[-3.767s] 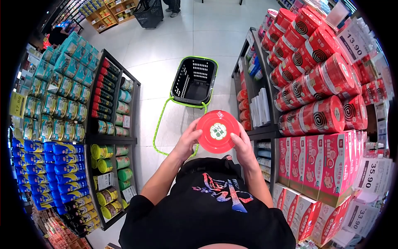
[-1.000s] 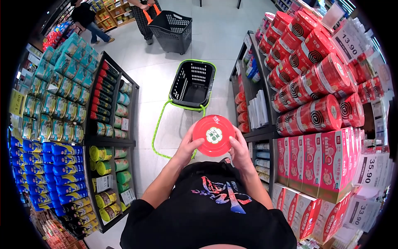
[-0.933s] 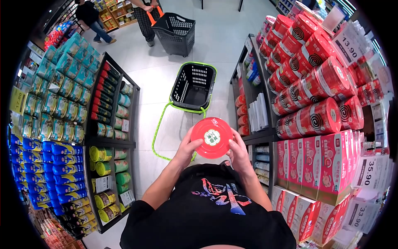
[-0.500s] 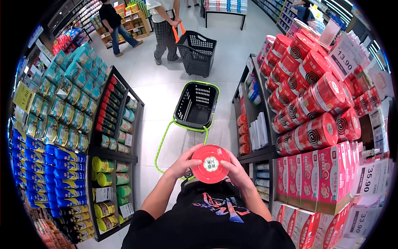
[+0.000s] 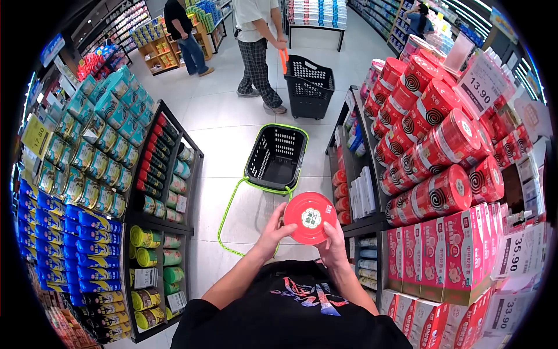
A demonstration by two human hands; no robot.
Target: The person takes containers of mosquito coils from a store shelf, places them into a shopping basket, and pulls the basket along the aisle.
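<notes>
A round red tin [image 5: 309,218] with a white and green label on its lid is held in front of my body, lid facing up. My left hand [image 5: 275,230] grips its left side, thumb on the lid's edge. On the lower right side, my right hand [image 5: 332,243] holds it with the thumb at the rim. Just beyond the tin, a black basket [image 5: 276,156] with a green rim stands on the floor, with nothing seen inside. Its long green handle [image 5: 221,224] lies toward me on the left.
Shelves of teal cans [image 5: 119,110] and blue packs [image 5: 96,250] stand on the left. Red cylinders [image 5: 433,148] and pink boxes [image 5: 427,256] fill the right. Ahead, a person [image 5: 256,46] pulls a black cart [image 5: 309,87]; another person [image 5: 185,38] is near wooden shelves.
The view has tilted up. The tin, still in both hands, has shifted right and up from half a second ago. The person with the cart and the one by the wooden shelves appear farther right.
</notes>
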